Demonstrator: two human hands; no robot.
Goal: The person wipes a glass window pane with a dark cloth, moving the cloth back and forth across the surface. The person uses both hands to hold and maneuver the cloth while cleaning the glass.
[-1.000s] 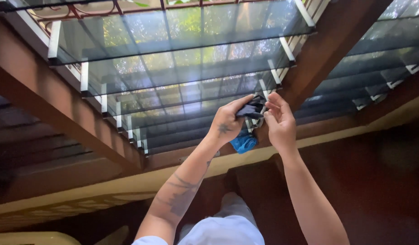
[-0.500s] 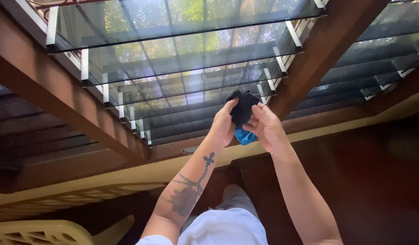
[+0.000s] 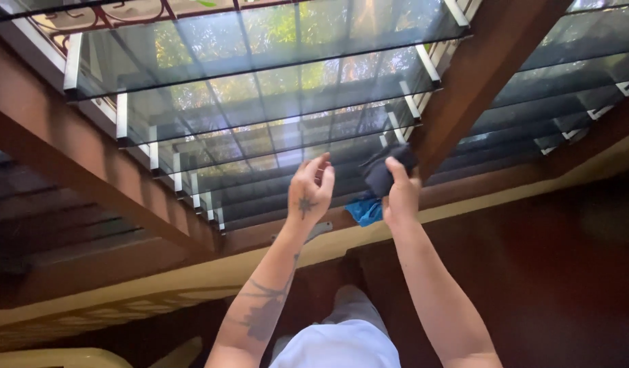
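My right hand grips a dark cloth and presses it against the right end of the lower glass louvre slats. A blue cloth hangs just below it, beside the same hand. My left hand is raised a little to the left, fingers apart and holding nothing, close to the lower slats. The slats are tinted glass in metal end clips, set in a brown wooden frame.
A second set of louvre slats lies to the right of the wooden post. A cream sill band runs below the window. A pale carved chair back shows at the bottom left. My white shirt fills the bottom centre.
My left hand has let go of the dark cloth and moved left, opening. My right hand keeps the cloth and has pushed it up against the slats' right end.
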